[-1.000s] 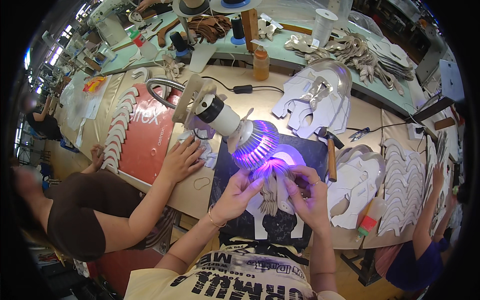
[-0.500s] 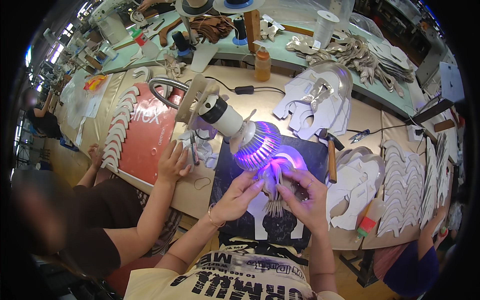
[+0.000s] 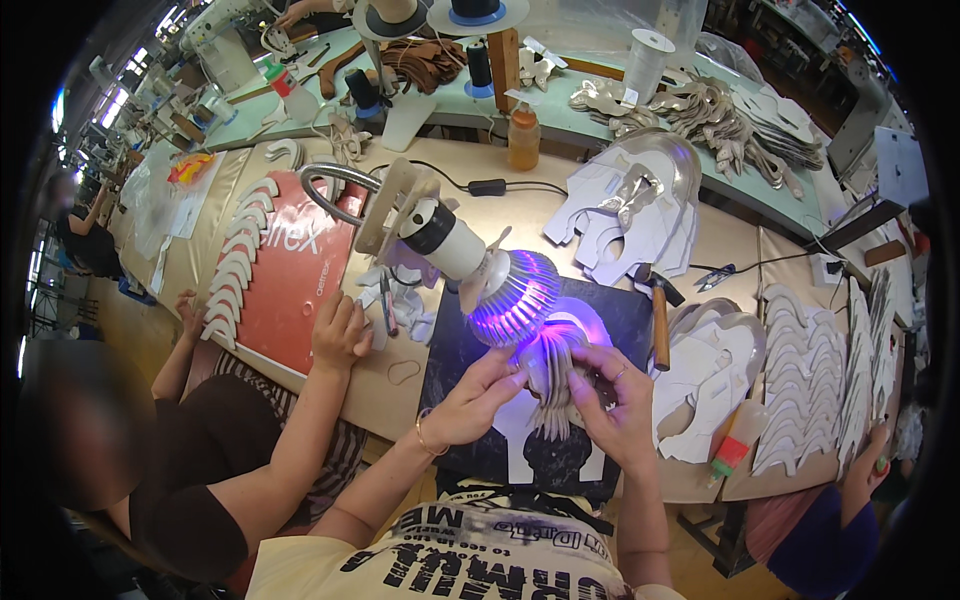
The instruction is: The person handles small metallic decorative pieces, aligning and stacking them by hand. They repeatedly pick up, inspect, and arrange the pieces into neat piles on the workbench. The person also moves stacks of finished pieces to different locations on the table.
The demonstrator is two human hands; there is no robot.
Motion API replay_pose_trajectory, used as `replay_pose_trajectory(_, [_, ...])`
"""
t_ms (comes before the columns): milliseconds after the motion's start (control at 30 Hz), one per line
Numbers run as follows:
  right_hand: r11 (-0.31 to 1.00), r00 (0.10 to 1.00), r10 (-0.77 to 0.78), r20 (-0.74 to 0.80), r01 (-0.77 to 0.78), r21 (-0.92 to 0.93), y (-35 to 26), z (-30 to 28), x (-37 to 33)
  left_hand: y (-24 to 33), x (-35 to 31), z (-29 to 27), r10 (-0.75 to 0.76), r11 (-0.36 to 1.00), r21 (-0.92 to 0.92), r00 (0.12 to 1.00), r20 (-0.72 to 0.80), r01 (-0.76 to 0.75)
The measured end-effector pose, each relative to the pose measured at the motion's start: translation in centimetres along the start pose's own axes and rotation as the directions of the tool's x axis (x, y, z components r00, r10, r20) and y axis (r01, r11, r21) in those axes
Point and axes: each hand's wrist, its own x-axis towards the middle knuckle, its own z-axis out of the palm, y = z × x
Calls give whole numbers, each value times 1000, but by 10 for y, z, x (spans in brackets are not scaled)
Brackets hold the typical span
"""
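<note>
Under a lit purple lamp (image 3: 515,298), my two hands hold a fanned bundle of thin pale leather pieces (image 3: 550,385) between them. My left hand (image 3: 482,398) grips its left side, thumb pressed in near the top. On the right side, my right hand (image 3: 612,402) pinches it between thumb and bent fingers. The lower ends of the pieces hang loose and spread between the hands. Beneath lies a dark board (image 3: 455,375) with white cut shapes (image 3: 518,440) on it, partly hidden by my hands and the bundle.
A hammer (image 3: 660,325) lies right of the board, near stacked white panels (image 3: 605,200) and a glue bottle (image 3: 740,437). Left, a co-worker's hand (image 3: 340,332) is near a red sheet (image 3: 300,290) lined with curved white pieces (image 3: 233,262). Behind stands an amber bottle (image 3: 523,138).
The bundle's lower ends have turned and spread between my hands, while both hands stay almost in place. The co-worker's fingers on the left have curled in more.
</note>
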Motion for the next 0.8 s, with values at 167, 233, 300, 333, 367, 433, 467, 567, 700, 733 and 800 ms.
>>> replay_pose_trajectory(167, [1000, 1000, 3, -3, -3, 14, 2, 0, -1, -1, -1, 0, -23, 999, 37, 1000, 1, 23])
replay_pose_trajectory(233, [999, 1000, -22, -10, 22, 28, 3, 0, -1, -4, -2, 0, -21, 999, 46, 1000, -8, 21])
replay_pose_trajectory(300, [1000, 1000, -19, -18, 19, 7, 1, 2, -2, -6, -1, -1, -12, 999, 46, 1000, -21, 13])
replay_pose_trajectory(333, [1000, 999, -14, -28, 14, -10, 0, 3, -2, -8, 0, -1, 3, 999, -37, 1000, -6, -3])
replay_pose_trajectory(367, [999, 999, -5, -35, 3, -53, -4, 4, -4, -9, 2, -1, 22, 993, -119, 1000, 11, -21])
replay_pose_trajectory(433, [988, 998, 31, -62, -40, -148, -14, 8, -8, -13, 5, 2, 44, 978, -200, 998, -52, -54])
replay_pose_trajectory(467, [987, 1000, 2, -8, -4, -163, -21, 10, -10, -15, 6, 5, 46, 977, -200, 991, -127, -71])
replay_pose_trajectory(567, [954, 979, -54, 197, 109, -278, -40, 14, -12, -19, 9, 9, 90, 992, -59, 966, -243, -108])
replay_pose_trajectory(700, [960, 848, -19, 529, 164, -228, -44, -11, 13, -22, 6, -6, -137, 976, -198, 959, -250, 88])
replay_pose_trajectory(733, [968, 812, -35, 582, 173, -184, -37, -25, 30, -24, 5, -13, -194, 945, -307, 951, -240, 115])
replay_pose_trajectory(800, [984, 813, -126, 568, 174, -31, -16, -49, 75, -33, 2, -26, -136, 859, -511, 972, -191, 20])
